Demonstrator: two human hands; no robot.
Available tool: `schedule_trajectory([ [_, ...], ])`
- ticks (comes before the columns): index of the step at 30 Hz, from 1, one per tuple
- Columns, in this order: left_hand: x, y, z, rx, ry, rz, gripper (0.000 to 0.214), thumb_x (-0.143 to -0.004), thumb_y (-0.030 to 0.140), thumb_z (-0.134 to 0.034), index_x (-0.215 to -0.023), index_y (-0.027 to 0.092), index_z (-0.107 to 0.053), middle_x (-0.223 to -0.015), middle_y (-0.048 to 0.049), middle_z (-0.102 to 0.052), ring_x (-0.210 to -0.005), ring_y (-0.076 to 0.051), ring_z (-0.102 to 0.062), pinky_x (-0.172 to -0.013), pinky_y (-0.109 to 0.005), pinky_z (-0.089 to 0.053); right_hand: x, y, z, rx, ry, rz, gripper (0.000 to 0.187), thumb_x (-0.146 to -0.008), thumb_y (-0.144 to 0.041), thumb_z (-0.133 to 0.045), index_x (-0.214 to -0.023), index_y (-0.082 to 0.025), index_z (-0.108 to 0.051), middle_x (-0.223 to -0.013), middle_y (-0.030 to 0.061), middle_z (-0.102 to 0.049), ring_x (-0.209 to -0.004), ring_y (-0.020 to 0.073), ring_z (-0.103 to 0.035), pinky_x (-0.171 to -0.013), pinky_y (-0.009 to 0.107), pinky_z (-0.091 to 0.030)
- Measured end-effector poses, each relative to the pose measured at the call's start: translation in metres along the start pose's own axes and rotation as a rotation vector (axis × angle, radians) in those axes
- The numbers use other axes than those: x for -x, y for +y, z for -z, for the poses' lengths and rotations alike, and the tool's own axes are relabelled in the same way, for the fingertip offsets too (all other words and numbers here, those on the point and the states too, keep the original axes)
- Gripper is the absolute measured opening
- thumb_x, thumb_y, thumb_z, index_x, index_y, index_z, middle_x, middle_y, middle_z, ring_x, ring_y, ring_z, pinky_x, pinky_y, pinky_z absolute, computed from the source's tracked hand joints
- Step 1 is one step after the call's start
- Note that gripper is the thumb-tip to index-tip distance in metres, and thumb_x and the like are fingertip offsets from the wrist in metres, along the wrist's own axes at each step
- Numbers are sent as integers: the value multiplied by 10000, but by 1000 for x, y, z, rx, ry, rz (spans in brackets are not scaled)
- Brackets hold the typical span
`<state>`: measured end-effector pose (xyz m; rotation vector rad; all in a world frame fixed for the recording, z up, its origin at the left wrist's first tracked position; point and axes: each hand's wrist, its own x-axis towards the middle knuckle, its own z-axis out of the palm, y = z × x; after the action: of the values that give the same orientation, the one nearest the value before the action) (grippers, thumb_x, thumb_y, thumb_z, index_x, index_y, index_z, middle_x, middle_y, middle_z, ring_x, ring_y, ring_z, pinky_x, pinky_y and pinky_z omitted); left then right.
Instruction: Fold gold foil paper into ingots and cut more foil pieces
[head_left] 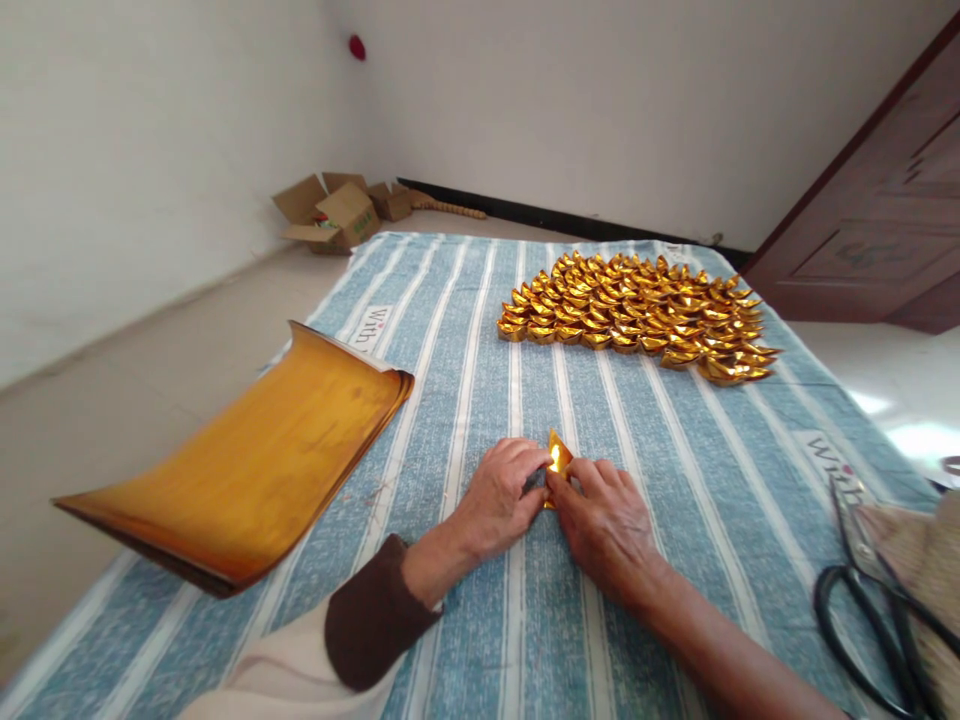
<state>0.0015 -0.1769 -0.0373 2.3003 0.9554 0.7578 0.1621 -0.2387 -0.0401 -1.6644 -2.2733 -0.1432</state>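
My left hand [501,495] and my right hand [604,520] meet over a blue and white striped cloth [675,440]. Between their fingertips they pinch a small folded piece of gold paper [558,458], which stands up a little from the cloth. Both hands have their fingers closed on it. A curled stack of gold paper sheets [247,465] lies to the left of my left hand. Farther back on the cloth, rows of finished gold paper ingots [637,310] lie packed together.
Large black scissors [870,590] lie at the right edge of the cloth beside a woven straw item [919,560]. Open cardboard boxes [334,212] sit on the floor by the far wall. A brown wooden door [877,220] stands at the right.
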Motion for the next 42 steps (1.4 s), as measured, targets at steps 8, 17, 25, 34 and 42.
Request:
schedule_trajectory([
  [8,10,11,8,-14,17,-76,210,-772,80,-594,-948,177,-656,-1003,-66,-651,-1037,-223,-548,-929,-423,-457,-1,-1,2,14,-31,1,142,-871,-184,-575,-992,-238,-626,-838,39,-576,-772,205,-431,-657,335,-254],
  [17,14,13,-2,-95,81,-78,132,-851,153,-554,-771,172,-658,-1022,-85,-642,-1068,-244,-538,-935,-454,-455,-2,0,2,31,-4,12,136,-894,-190,-533,-986,-224,-627,-838,46,-569,-774,202,-432,-664,336,-255],
  [25,12,20,-2,-13,37,97,146,-746,73,-623,-804,205,-651,-1072,-54,-617,-1112,-249,-516,-968,-485,-428,-1,1,0,13,-3,14,137,-884,-179,-542,-971,-234,-632,-819,44,-561,-767,199,-436,-651,333,-248],
  [34,8,18,-9,-34,74,206,157,-709,45,-644,-782,182,-664,-1196,-86,-560,-1211,-279,-447,-1053,-515,-349,-2,1,2,-8,2,12,230,-893,-203,-556,-1103,-254,-634,-832,50,-569,-770,200,-446,-653,333,-257],
  [42,4,14,-4,-67,4,207,138,-697,72,-670,-785,172,-633,-1302,-116,-503,-1258,-314,-409,-1052,-548,-338,-1,1,1,-29,3,9,247,-911,-213,-528,-1136,-260,-619,-859,51,-581,-783,206,-454,-647,336,-267],
])
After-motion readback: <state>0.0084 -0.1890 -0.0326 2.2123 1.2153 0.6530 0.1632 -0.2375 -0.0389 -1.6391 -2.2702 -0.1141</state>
